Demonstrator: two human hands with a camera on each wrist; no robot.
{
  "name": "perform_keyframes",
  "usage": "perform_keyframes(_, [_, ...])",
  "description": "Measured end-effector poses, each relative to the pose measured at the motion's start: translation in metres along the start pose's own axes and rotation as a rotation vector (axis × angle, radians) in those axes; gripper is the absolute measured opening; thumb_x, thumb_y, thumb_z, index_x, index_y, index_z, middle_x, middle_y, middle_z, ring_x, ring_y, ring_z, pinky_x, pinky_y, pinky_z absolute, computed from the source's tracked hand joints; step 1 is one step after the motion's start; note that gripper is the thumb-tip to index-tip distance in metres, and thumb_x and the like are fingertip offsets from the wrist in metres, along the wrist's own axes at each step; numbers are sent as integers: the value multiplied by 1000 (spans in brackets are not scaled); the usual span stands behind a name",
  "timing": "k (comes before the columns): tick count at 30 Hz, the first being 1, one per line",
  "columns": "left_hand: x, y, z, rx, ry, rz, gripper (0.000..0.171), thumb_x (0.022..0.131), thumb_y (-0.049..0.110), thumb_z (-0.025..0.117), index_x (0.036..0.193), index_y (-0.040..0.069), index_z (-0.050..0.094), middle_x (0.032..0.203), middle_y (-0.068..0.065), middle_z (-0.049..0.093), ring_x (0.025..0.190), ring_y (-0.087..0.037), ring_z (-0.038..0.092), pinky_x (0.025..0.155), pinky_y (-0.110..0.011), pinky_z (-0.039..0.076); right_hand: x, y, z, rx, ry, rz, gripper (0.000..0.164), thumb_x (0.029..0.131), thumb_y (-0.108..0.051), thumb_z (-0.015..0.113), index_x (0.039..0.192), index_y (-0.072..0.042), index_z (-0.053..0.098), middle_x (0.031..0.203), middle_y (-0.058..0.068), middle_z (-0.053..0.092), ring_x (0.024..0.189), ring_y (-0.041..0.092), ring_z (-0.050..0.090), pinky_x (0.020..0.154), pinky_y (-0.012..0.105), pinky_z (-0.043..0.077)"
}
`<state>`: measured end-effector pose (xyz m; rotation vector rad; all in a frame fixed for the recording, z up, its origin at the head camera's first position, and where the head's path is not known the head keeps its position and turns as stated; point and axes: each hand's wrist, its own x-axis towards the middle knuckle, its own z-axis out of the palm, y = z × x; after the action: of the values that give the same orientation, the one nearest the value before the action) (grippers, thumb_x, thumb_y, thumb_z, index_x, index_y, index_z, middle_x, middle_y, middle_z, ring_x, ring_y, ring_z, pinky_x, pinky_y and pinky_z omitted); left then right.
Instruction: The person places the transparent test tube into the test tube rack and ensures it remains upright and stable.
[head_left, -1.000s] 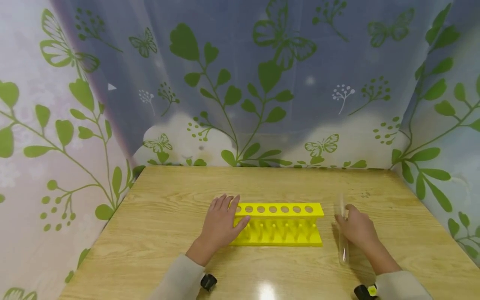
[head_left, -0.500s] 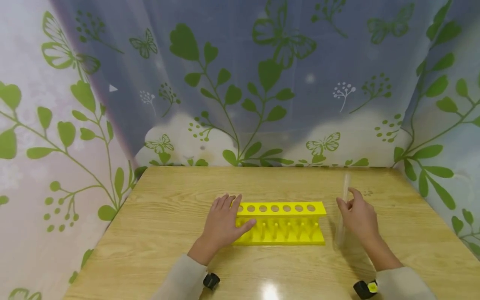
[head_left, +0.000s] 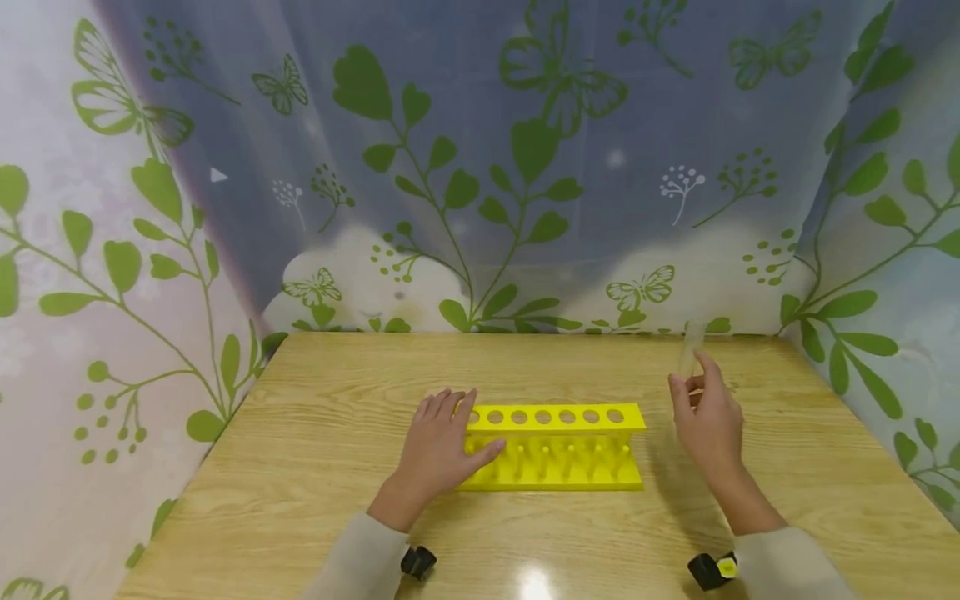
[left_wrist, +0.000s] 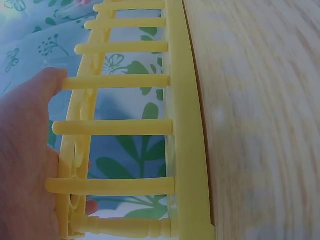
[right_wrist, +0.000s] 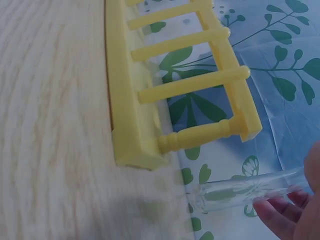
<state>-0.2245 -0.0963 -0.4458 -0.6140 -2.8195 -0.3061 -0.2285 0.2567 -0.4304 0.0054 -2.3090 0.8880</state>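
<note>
A yellow test tube rack [head_left: 553,482], with round holes along its top plate and a row of pegs below, stands on the wooden table. My left hand [head_left: 437,444] holds the rack's left end, thumb in front and fingers over the top plate; in the left wrist view a fingertip [left_wrist: 91,206] shows behind that plate. To the right of the rack, my right hand [head_left: 708,425] pinches a clear glass test tube [head_left: 692,346] between thumb and fingers. The right wrist view shows the tube's lower end [right_wrist: 215,195] beside the rack's right end, roughly parallel to its pegs.
The wooden table [head_left: 337,375] extends around the rack. Patterned cloth [head_left: 480,167] with green leaves and butterflies hangs behind the table and at both sides. Black wrist straps [head_left: 417,562] sit by both sleeves.
My right hand has moved up and away with the test tube, whose top end now rises past the table's far edge in the head view. The left hand and rack stay in place.
</note>
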Motion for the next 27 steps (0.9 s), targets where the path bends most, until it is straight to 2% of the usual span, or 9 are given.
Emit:
perform_keyframes(2, [0, 0, -1, 3, -5, -7, 87, 89, 70, 45, 149, 7, 38, 141, -14, 49, 135, -36, 39, 114, -52, 24, 2, -3, 2, 33, 47, -12, 49, 101, -21, 53, 143, 0, 41, 92, 18, 62, 76, 36, 65, 63, 42, 50])
perform_keyframes(6, [1, 0, -3, 2, -16, -13, 87, 89, 70, 46, 149, 8, 37, 142, -13, 48, 135, -36, 38, 114, -52, 23, 6, -7, 5, 94, 121, -26, 48, 100, -18, 55, 143, -2, 42, 94, 19, 62, 78, 36, 65, 67, 12, 42])
perform_keyframes(9, [2, 1, -4, 3, -12, -7, 87, 89, 70, 46, 149, 8, 37, 142, -14, 48, 136, -36, 37, 114, -52, 23, 8, -10, 7, 141, 156, -32, 48, 100, -16, 55, 144, -3, 42, 95, 19, 61, 81, 14, 62, 68, -2, 34])
perform_keyframes(13, [4, 0, -3, 3, -6, 2, 88, 89, 70, 47, 150, 8, 36, 142, -15, 47, 137, -36, 36, 114, -52, 23, 11, -13, 9, 191, 200, -75, 47, 100, -12, 54, 144, -4, 42, 95, 18, 60, 86, -11, 45, 69, -3, 37])
perform_keyframes(20, [4, -2, -3, -7, -13, -3, 89, 88, 71, 46, 150, 8, 35, 143, -15, 46, 137, -37, 35, 115, -52, 22, 13, -22, 13, 280, 268, -150, 47, 97, -3, 56, 143, -5, 44, 91, 14, 59, 86, -10, 48, 69, -1, 40])
perform_keyframes(27, [0, -1, 0, -24, -15, -5, 90, 88, 72, 45, 151, 8, 34, 143, -15, 47, 137, -37, 35, 115, -52, 22, 9, -28, 16, 357, 347, -239, 46, 94, 7, 55, 139, 3, 44, 95, -7, 54, 87, -10, 53, 68, 1, 43])
